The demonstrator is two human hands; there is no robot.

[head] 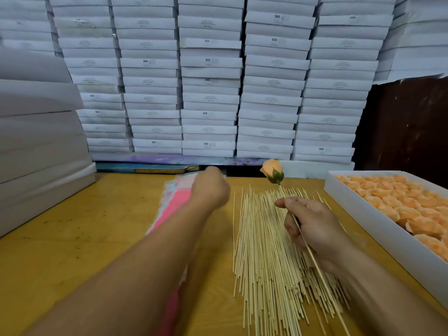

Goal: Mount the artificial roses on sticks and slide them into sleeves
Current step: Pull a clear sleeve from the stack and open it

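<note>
Stacks of flat white cartons [211,76] fill the wall behind a yellow wooden table [80,238]. At the table's right edge sits a long white tray [378,221] packed with loose orange rose heads [409,207]. A broad heap of bamboo sticks [264,258] lies fanned across the table centre, with a pile of pink sleeves [169,202] just to its left. The left hand [210,187], blurred, reaches over the far end of the sleeves; whether its fingers hold anything cannot be determined. The right hand [312,229] pinches one stick [317,267] between thumb and curled fingers, above the heap. An orange rose [272,171] with a green calyx is mounted on that stick's tip, raised and tilted away from the person.
</note>
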